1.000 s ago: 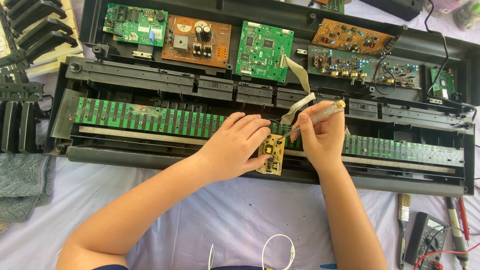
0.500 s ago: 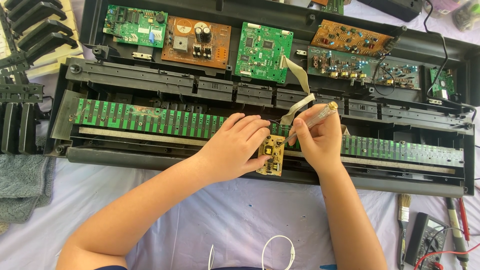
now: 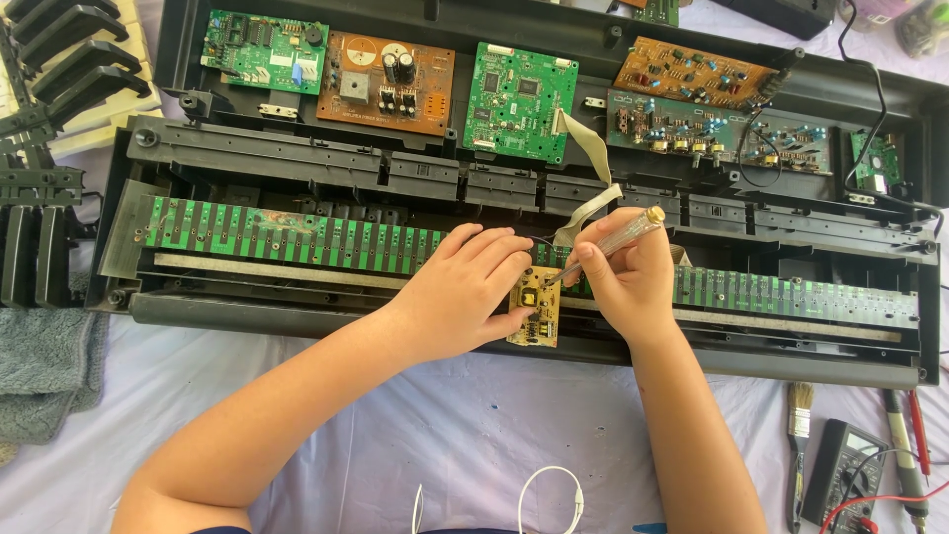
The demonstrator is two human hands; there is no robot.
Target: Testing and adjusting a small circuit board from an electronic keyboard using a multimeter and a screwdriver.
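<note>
Resting at the front edge of the opened keyboard chassis [image 3: 514,178]: small yellowish circuit board [image 3: 535,318], rectangular, upright in view, dotted with tiny components and one pale block near top; lower end overhanging the black front rail, upper end against the long green contact strip [image 3: 297,235]. Left hand [image 3: 467,295] laid flat beside board, fingers loosely curled, fingertips touching board's left edge, pinning it down; nothing gripped. Right hand [image 3: 625,277] closed around clear-handled screwdriver [image 3: 609,241] with yellow cap, shaft angled down-left, tip meeting board's top right corner. Grey ribbon cable [image 3: 591,183] curving from rear boards down toward hands. Counted in back half of chassis: two larger green boards, one brown board with capacitors, one orange-brown board, one dark long board, one small green board far right; a further board cut off at top edge. Loose black keys [image 3: 59,59] stacked at far left, number not countable. On pale cloth-covered desk [image 3: 415,425]: one grey towel [image 3: 44,371] left, one paintbrush [image 3: 798,435], one multimeter [image 3: 842,475] with red lead, one white cable loop [image 3: 549,499] at bottom centre.
</note>
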